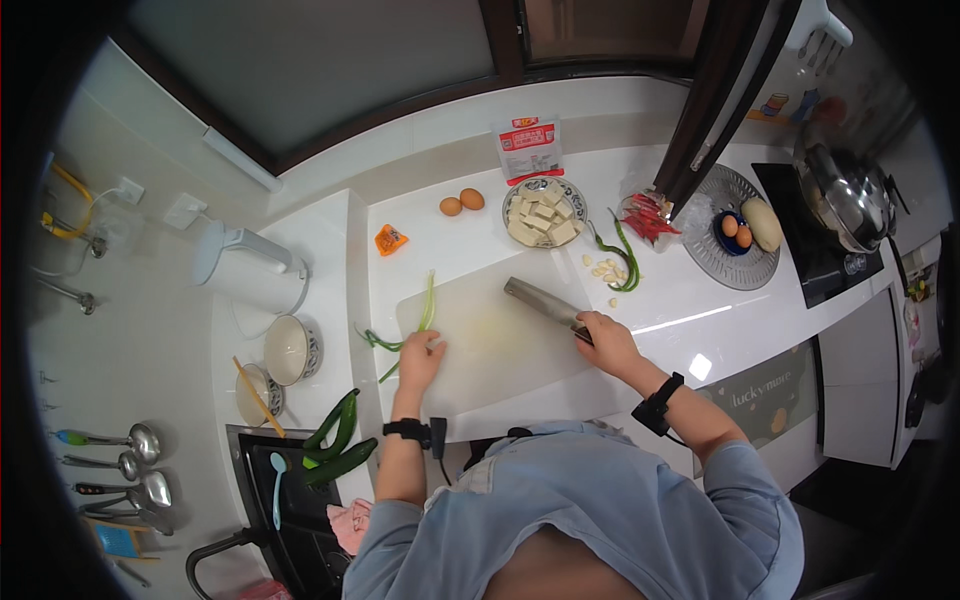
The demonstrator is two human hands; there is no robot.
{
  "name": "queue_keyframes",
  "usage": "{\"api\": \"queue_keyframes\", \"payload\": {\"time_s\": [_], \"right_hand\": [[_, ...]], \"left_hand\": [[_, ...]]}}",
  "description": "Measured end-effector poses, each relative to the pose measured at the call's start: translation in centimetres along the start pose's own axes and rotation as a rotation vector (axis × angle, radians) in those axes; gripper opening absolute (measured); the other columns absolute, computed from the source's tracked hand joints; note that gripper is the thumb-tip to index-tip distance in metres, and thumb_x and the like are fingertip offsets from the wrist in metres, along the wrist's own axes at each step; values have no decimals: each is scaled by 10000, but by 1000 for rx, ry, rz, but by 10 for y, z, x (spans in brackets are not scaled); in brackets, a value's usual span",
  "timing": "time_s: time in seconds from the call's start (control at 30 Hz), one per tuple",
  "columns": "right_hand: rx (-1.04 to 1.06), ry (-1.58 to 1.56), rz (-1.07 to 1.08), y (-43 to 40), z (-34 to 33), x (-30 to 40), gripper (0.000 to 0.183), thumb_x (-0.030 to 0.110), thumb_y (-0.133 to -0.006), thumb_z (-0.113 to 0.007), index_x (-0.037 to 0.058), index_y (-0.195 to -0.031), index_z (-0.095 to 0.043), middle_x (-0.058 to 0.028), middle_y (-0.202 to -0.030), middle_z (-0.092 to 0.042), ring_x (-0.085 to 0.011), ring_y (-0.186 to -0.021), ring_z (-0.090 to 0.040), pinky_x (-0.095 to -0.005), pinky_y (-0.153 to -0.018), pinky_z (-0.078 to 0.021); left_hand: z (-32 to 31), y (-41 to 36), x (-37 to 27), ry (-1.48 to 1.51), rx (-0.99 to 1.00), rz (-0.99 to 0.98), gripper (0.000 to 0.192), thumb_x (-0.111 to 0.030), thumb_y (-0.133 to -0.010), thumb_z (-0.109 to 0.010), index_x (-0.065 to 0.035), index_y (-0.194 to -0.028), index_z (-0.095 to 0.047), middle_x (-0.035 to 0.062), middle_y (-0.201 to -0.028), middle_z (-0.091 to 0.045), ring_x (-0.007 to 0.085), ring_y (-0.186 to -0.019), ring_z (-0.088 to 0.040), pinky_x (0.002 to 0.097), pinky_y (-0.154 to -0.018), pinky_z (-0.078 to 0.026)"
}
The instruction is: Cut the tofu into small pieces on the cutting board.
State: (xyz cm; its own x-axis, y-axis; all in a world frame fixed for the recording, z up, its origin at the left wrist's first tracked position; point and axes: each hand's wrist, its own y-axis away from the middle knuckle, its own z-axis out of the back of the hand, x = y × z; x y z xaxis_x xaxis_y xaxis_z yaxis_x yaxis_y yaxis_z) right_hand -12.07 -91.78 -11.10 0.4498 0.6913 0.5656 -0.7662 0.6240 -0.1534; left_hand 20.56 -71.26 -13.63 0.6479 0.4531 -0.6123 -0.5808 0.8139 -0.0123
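My left hand [421, 361] is at the left side of a translucent white cutting board [517, 360], its fingers around a scallion [428, 300]. The pale stem end of the scallion points away from me; its green leaves trail out to the left, past the board. In my right hand [611, 341] is the handle of a cleaver [541, 298]. Its broad blade slants up and left over the right part of the board, apart from the scallion. A faint yellowish stain marks the middle of the board.
Behind the board stand a bowl of tofu cubes [543, 214], two eggs [461, 202] and an orange packet [390, 239]. Garlic cloves [609, 270], green chillies [628, 255] and bagged red chillies [649, 217] lie right. Left are a kettle [251, 266], bowls [289, 350] and cucumbers [341, 459] by the sink [251, 457].
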Motion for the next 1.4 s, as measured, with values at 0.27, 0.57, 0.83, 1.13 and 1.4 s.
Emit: {"api": "queue_keyframes", "payload": {"time_s": [0.27,0.57,0.83,1.13,1.4], "right_hand": [[91,93,49,-17,-36,9,301,172,-808,-681,95,-1070,-554,-107,-937,-586,-314,-878,-607,-445,-729,-509],[77,40,53,-14,-47,-2,400,176,-795,-693,83,-1161,-559,-134,-1007,-577,-341,-942,-583,-437,-798,-505],[109,-35,50,4,-31,-8,406,151,-817,-659,73,-1203,-561,-144,-1016,-571,-355,-990,-560,-448,-820,-496],[-249,-88,-310,3,25,-86,260,172,-825,-665,29,-1040,-634,-178,-916,-626,-345,-838,-626,-438,-751,-512],[-208,-71,-584,-43,24,-146,423,349,-746,-745,-6,-946,-632,-195,-843,-651,-352,-791,-646,-442,-702,-511]], "left_hand": [[-1,59,-20,102,-48,160,261,-152,-831,-725,-14,-1048,-676,154,-1005,-658,224,-718,-647,320,-668,-533],[-3,94,-4,96,-74,152,251,-129,-823,-725,-13,-1041,-678,151,-1022,-647,232,-728,-658,323,-651,-541],[-8,75,-15,82,7,119,259,-122,-817,-725,-11,-1046,-677,157,-1031,-646,236,-737,-665,328,-651,-542],[-18,42,-36,41,76,84,258,-128,-819,-720,-4,-1041,-680,159,-1027,-656,236,-732,-654,338,-681,-534],[-33,27,-52,79,78,49,253,-143,-818,-718,-2,-1025,-676,147,-997,-665,223,-721,-647,329,-679,-533]]}}
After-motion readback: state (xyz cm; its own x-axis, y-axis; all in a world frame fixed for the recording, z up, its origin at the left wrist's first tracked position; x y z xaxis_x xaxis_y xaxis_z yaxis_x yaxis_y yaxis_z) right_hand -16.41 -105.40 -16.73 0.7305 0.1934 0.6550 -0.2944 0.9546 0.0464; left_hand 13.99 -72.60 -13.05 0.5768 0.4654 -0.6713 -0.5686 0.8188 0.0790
